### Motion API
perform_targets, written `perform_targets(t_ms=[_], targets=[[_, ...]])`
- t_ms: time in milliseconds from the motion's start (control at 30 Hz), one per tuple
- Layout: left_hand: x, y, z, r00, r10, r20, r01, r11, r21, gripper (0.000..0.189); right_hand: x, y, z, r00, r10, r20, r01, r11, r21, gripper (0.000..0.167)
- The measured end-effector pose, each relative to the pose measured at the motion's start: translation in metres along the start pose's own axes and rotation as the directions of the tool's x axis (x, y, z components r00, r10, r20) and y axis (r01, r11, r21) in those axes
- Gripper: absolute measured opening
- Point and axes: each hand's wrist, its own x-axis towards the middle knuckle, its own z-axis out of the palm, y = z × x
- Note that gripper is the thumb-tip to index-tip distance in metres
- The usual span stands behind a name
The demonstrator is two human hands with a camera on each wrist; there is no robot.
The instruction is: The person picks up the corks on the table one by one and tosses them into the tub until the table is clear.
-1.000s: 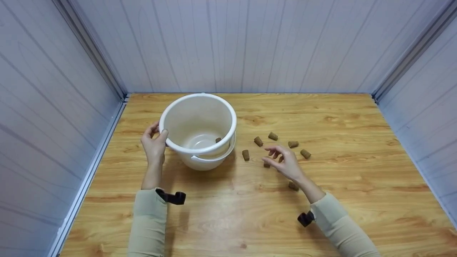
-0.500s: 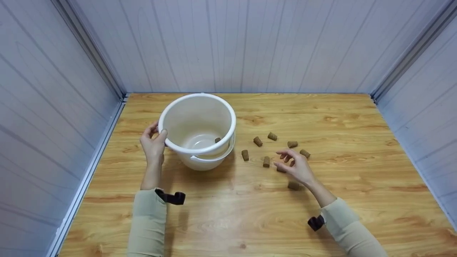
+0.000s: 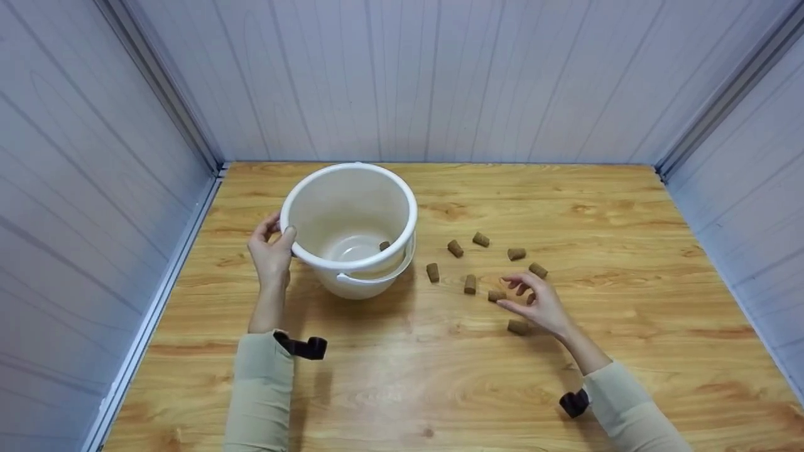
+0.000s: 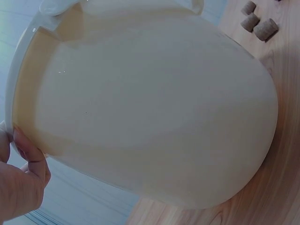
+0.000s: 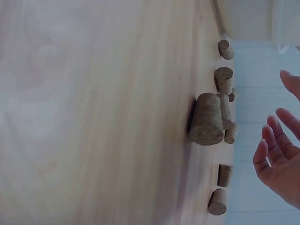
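A white bucket stands on the left of the wooden table, its handle hanging down at the front right. My left hand pinches its rim at the left, thumb on top and fingers outside; the left wrist view shows those fingers curled under the rim. One cork lies inside the bucket. My right hand holds nothing and hovers with relaxed, spread fingers over the loose corks. Closest to its thumb is a cork, with another cork nearer the front. The right wrist view shows a large near cork.
More corks lie scattered right of the bucket, among them a cork near its side and a cork farther back. Pale panel walls enclose the wooden table at the back and both sides.
My right hand has moved right and toward the front, uncovering corks it overlapped before. My left hand and the bucket have stayed in place.
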Motion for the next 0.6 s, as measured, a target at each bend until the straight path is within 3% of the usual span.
perform_targets(t_ms=[333,467,600], targets=[[0.0,-0.001,-0.001,1.0,0.005,0.005,-0.005,1.0,0.018,0.04,-0.012,0.012,-0.008,0.995,-0.077,0.071,0.077,0.997,0.008,0.043],[0.001,-0.001,-0.001,1.0,0.001,0.002,-0.001,1.0,0.028,0.04,-0.017,-0.004,-0.012,0.983,-0.159,0.091,0.16,0.987,-0.007,0.043],[0.0,-0.001,0.0,1.0,0.01,0.0,-0.01,1.0,0.02,0.039,-0.022,-0.02,-0.017,0.978,-0.162,0.132,0.166,0.986,-0.023,0.044]])
